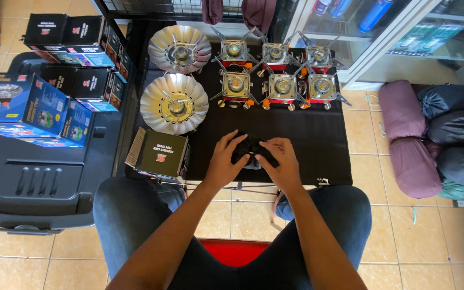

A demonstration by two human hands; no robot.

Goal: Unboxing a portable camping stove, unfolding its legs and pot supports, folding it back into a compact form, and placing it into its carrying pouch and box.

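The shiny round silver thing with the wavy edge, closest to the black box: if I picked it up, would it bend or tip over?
The silver windshield stove looks like thin pleated metal, so its rim could probably dent if squeezed. It sits wide and low on the black table, so it likely won't tip. It probably feels light for its width.

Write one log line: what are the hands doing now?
left hand: on black pouch | right hand: on pouch | table: six small stoves, two round stoves, box

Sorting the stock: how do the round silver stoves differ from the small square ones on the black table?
The two round windshield stoves are wide, silver, petal-rimmed discs; the six square stoves are smaller, with red bases and folding arms. The round ones stand left, the square ones right. All sit unboxed, burners up.
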